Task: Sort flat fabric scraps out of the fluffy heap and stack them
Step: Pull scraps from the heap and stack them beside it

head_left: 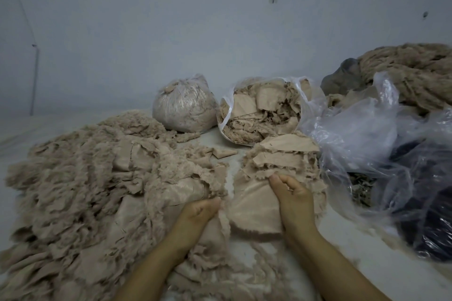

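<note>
A wide fluffy heap of beige fur-edged fabric spreads over the left half of the floor. To its right lies a stack of flat beige scraps. My right hand grips a large flat scrap at the near side of that stack, fingers curled over its upper edge. My left hand pinches a fur-edged piece at the heap's right edge, fingers curled. The two hands sit close together, a narrow gap of floor between their pieces.
An open clear bag of beige scraps and a tied bag of fluff stand behind. Crumpled clear plastic over dark material fills the right. A brown fuzzy bundle lies at the back right against the pale wall.
</note>
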